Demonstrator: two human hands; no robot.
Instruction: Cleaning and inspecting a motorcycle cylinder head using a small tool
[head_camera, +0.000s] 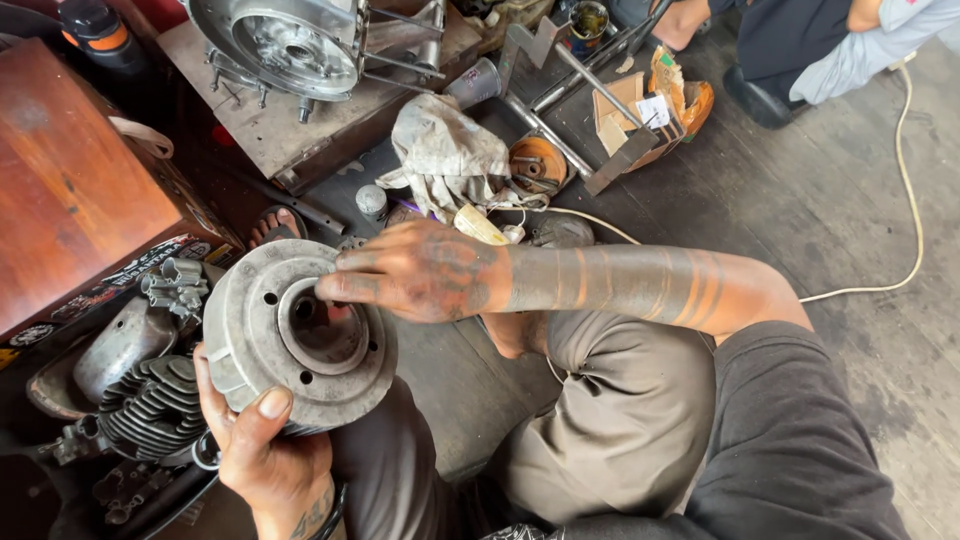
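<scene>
Here's the round grey metal drum with the recessed centre hole (290, 335), a heavy flywheel-like casting, tipped face-up on the person's lap. The left hand (262, 450) cups it from underneath, thumb hooked over the near rim and fingers curled tight around the edge; that looks like the grip carrying the weight and keeping the face turned toward the camera. The right hand (420, 272) comes across the top, fingers pinched narrow at the lip of the centre hole, as if feeling or picking at something inside. Whether anything small sits between those fingertips, I cannot tell.

Just left of the drum lies a dark finned engine cylinder (150, 405), and touching the drum's upper left edge is a small grey carburettor-like part (175, 285). Above the drum, a dirty crumpled white rag (445, 155) rests on the floor (800, 200), with a rusty orange disc (535, 165) beside it. Farther above sits a silver engine casing (285, 40) on a flat metal plate. A cream cable (905, 170) trails well right of the drum, near another person's sleeve (860, 50).
</scene>
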